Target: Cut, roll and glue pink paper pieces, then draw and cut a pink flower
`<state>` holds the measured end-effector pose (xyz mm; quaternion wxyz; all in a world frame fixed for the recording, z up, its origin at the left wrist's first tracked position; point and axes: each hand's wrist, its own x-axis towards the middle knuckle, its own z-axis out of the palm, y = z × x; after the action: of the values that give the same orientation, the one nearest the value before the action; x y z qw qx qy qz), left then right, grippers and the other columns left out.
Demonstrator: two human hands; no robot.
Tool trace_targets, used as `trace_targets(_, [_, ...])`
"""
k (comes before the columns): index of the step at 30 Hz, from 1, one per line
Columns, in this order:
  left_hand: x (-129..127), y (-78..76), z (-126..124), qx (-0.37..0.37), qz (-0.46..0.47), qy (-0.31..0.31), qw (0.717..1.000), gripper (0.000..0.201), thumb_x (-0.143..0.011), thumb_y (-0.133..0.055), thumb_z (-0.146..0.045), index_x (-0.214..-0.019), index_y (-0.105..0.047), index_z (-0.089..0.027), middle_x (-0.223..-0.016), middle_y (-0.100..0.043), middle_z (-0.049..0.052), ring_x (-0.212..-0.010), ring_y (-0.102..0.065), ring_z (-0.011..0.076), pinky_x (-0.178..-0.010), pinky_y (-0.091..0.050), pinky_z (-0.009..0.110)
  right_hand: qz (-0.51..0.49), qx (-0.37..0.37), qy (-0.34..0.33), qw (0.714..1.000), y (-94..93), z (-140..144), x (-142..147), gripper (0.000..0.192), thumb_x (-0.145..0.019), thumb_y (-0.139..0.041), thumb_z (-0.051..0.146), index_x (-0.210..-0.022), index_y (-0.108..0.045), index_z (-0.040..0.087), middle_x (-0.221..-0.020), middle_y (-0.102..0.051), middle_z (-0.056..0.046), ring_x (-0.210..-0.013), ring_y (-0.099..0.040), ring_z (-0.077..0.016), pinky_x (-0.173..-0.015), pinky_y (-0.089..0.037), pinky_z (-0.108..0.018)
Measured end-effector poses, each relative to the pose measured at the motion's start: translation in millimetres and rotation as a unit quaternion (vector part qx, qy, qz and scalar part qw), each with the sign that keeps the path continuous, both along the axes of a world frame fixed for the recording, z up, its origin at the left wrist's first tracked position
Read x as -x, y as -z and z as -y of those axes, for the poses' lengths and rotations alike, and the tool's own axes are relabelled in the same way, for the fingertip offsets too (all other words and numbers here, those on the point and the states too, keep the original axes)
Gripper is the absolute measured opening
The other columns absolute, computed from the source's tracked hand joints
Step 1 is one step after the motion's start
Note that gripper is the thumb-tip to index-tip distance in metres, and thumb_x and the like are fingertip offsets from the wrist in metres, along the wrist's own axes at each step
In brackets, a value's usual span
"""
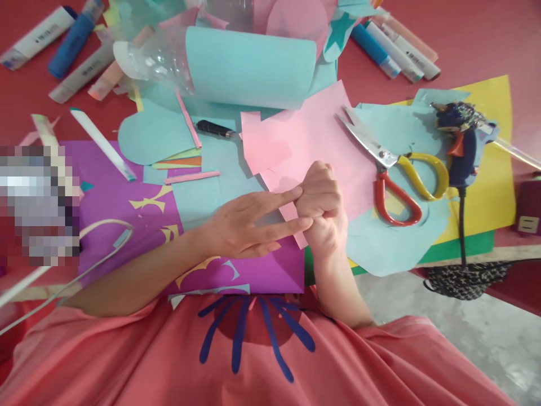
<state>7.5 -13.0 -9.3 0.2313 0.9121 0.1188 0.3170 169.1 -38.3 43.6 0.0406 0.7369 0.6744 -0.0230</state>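
Note:
My left hand (245,225) reaches in from the left with several fingers stretched out and spread. Two of its fingertips touch my right hand (321,197), which is curled into a fist; no object shows in either hand. Below them lie pink paper (321,135) and a purple sheet (279,270). To the right of my fist rest large scissors (382,158) with one red and one yellow handle, blades apart. A black-handled craft knife (214,129) lies beyond my left hand, near a narrow pink strip (192,177).
A clear plastic bottle (156,62) wrapped in light blue paper (249,67) lies across the back. Markers (70,45) are scattered at both far corners. At right, a blue glue gun (462,152) rests on yellow paper (494,113). A white cable (101,223) loops at left.

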Motion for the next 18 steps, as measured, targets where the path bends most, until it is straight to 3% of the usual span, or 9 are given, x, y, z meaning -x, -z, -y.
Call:
trace_targets(3, [0.4,0.3,-1.0,0.054,-0.026,0.001,0.998,0.044,-0.098,-0.036,-0.046,-0.134,-0.055,-0.030,-0.141,-0.058,0.011,-0.126,-0.059,0.0217,-0.101,-0.053,0.038,0.011,-0.018,0.018,1.000,5.9,-1.8,0.7,0.045,-0.094,-0.033,0.001,-0.063,-0.057,0.023,-0.049,-0.052,0.005,-0.035,-0.035,-0.0083,-0.036,-0.035,-0.022])
trace_targets(6, [1.5,1.5,-1.4,0.102,-0.035,0.008,0.994,0.046,-0.096,-0.040,-0.050,-0.133,-0.058,-0.029,-0.138,-0.061,0.011,-0.125,-0.060,0.0244,-0.102,-0.053,0.041,0.134,-0.064,-0.045,0.988,11.3,-2.3,1.2,0.040,-0.091,-0.040,-0.002,-0.060,-0.050,0.022,-0.049,-0.048,0.007,-0.036,-0.030,-0.0067,-0.033,-0.032,-0.019])
trace_targets(8, [2.4,2.1,-1.2,0.111,-0.027,0.007,0.993,0.044,-0.095,-0.042,-0.051,-0.130,-0.060,-0.030,-0.136,-0.062,0.011,-0.123,-0.061,0.0249,-0.102,-0.052,0.042,0.264,-0.097,-0.122,0.952,12.0,-2.4,1.1,0.034,-0.085,-0.049,-0.003,-0.060,-0.048,0.021,-0.052,-0.049,0.008,-0.040,-0.032,-0.0060,-0.036,-0.037,-0.016])
trace_targets(11, [3.2,1.4,-1.0,0.122,-0.020,-0.001,0.992,0.041,-0.095,-0.045,-0.050,-0.127,-0.063,-0.031,-0.132,-0.064,0.011,-0.120,-0.062,0.0248,-0.102,-0.051,0.042,0.430,-0.141,-0.215,0.866,10.5,-3.0,0.2,0.030,-0.078,-0.052,-0.002,-0.060,-0.045,0.021,-0.060,-0.054,0.008,-0.048,-0.043,-0.0029,-0.052,-0.048,-0.009])
trace_targets(14, [3.8,-0.5,-1.1,0.107,-0.024,-0.004,0.994,0.039,-0.095,-0.046,-0.049,-0.125,-0.064,-0.031,-0.131,-0.064,0.011,-0.117,-0.064,0.0247,-0.100,-0.052,0.041,0.502,-0.183,-0.228,0.814,12.1,-2.6,-0.6,0.029,-0.077,-0.047,0.000,-0.057,-0.039,0.020,-0.067,-0.056,0.010,-0.057,-0.050,0.0008,-0.065,-0.050,-0.005])
trace_targets(18, [4.7,-1.7,-0.8,0.073,-0.020,-0.011,0.997,0.036,-0.096,-0.048,-0.045,-0.123,-0.065,-0.030,-0.130,-0.064,0.011,-0.114,-0.064,0.0237,-0.098,-0.053,0.039,0.481,-0.200,-0.219,0.825,21.0,-0.3,-0.6,0.029,-0.076,-0.046,0.005,-0.055,-0.032,0.019,-0.071,-0.056,0.010,-0.067,-0.054,0.0011,-0.072,-0.050,-0.006])
